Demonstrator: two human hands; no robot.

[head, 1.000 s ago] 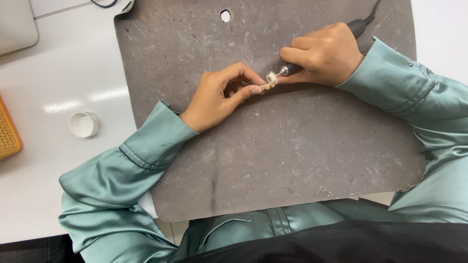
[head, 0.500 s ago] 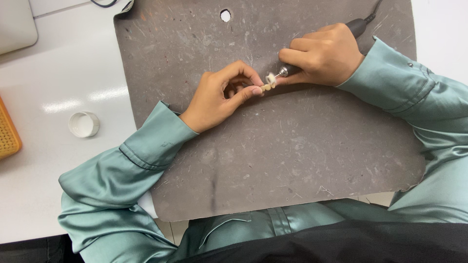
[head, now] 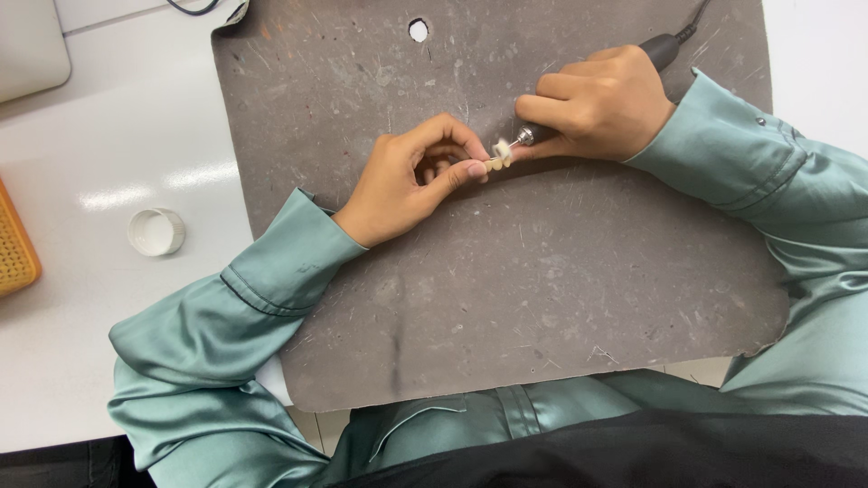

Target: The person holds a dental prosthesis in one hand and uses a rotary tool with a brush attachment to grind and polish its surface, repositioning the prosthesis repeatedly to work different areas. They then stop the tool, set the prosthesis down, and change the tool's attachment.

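One scuffed grey mat (head: 542, 298) is spread over the white table (head: 99, 298). One black rotary handpiece (head: 633, 68) is gripped by the right hand (head: 601, 104). One small cream piece (head: 495, 164), touched by its white tip (head: 501, 148), is pinched by the left hand (head: 411, 181) above the mat. One white cap (head: 155, 231) lies apart.

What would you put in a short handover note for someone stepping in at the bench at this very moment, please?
Left hand: pinches a small pale workpiece at its fingertips, above the grey mat.
Right hand: grip closed around a corded rotary handpiece, whose white buffing tip sits against the piece.
Nearby: a small white cap on the white table, left of the mat.
Done: piece and tool brought together.
Left: cannot tell how much of the surface is finished; the piece is too small to judge.
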